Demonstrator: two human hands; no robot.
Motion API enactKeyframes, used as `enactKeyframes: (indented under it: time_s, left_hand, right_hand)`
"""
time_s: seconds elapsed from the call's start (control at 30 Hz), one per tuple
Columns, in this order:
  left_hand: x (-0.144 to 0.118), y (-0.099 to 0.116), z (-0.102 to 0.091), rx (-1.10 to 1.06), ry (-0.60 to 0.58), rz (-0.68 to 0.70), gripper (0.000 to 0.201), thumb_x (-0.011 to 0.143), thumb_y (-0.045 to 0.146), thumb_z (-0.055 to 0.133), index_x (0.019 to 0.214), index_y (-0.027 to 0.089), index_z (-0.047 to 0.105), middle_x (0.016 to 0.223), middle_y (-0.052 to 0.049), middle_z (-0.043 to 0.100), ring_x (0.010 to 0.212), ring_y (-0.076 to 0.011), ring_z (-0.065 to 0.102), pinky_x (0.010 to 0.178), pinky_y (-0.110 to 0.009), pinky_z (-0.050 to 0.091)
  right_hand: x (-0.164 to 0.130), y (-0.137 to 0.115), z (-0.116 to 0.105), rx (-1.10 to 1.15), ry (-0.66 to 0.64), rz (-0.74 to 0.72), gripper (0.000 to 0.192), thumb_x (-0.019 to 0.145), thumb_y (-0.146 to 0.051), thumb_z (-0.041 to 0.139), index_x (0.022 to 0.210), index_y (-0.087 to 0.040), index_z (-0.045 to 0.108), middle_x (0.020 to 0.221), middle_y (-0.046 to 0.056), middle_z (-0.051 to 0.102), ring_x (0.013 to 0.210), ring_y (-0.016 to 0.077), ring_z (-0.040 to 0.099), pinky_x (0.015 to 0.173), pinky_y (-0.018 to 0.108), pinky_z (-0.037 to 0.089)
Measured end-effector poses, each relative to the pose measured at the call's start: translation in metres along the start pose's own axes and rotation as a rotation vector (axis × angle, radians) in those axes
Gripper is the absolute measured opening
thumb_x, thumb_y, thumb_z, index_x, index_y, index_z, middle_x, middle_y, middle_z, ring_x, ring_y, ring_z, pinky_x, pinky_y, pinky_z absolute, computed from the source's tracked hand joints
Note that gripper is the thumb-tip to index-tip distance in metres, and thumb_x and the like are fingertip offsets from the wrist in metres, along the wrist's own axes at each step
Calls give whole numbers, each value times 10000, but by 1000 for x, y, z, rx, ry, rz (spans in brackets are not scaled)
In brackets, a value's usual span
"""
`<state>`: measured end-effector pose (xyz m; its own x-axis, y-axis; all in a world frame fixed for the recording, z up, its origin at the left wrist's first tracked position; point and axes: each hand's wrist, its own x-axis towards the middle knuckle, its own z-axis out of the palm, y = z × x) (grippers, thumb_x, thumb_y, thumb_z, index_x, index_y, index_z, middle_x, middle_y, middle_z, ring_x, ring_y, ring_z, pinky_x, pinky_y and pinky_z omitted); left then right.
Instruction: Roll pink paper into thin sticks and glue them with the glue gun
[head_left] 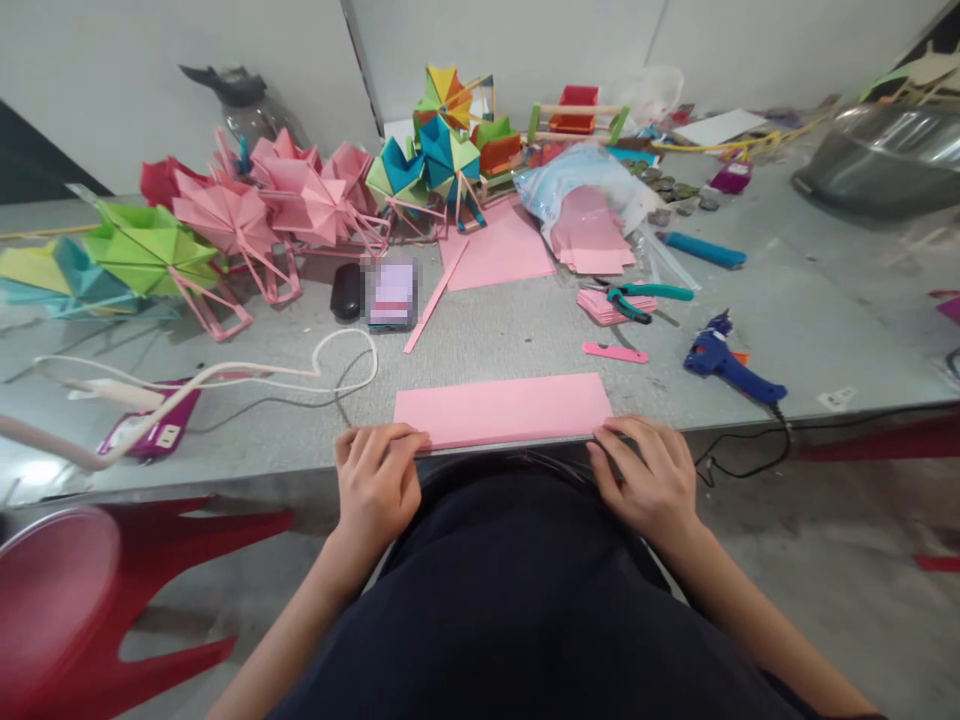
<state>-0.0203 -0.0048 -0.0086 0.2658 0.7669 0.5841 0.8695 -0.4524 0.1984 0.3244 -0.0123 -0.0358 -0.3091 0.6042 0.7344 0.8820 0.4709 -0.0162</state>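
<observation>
A long pink strip of folded paper (502,408) lies at the front edge of the table, its length running left to right. My left hand (379,475) pinches its near left corner, thumb and fingers closed on the edge. At the near right corner, my right hand (649,475) grips the paper in the same way. Just beyond the strip lies a pink craft knife (615,352). A thin pink paper strip (436,297) slants across the table farther back, its upper end on a larger pink sheet (499,245).
Green-handled pliers (651,293) rest on pink paper pieces. A blue glue gun (731,360) lies right, its cord over the table edge. Folded paper lanterns (240,215) crowd the back left. A white cable (285,370) and red stool (60,570) are left; a metal bowl (885,160) stands right.
</observation>
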Motion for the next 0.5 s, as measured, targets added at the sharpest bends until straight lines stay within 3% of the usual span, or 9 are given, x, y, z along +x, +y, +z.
enactKeyframes:
  time_s: [0.13,0.27,0.5]
  left_hand:
    - [5,4,-4,24,-100,103,285,918,78,582,1053,267,747,1018,-58,787,944,-256,716,954,-474,446]
    - [12,7,-4,-2,-187,200,175,974,141,603,1026,239,738,1031,-61,795,946,-243,722,910,-428,482]
    - [28,28,4,-64,-228,257,181,1016,148,573,998,210,743,1085,-79,799,1014,-245,737,951,-429,537]
  right_hand:
    - [8,-2,-4,-10,-55,34,79,954,-199,698,1022,-208,739,978,81,747,910,253,686,839,401,491]
    - [17,-3,-8,-8,-111,29,63,973,-199,675,949,-203,733,943,71,738,893,244,653,840,401,457]
    - [28,-9,-3,123,-223,13,181,993,-139,624,1070,-217,767,990,69,733,922,234,627,866,397,440]
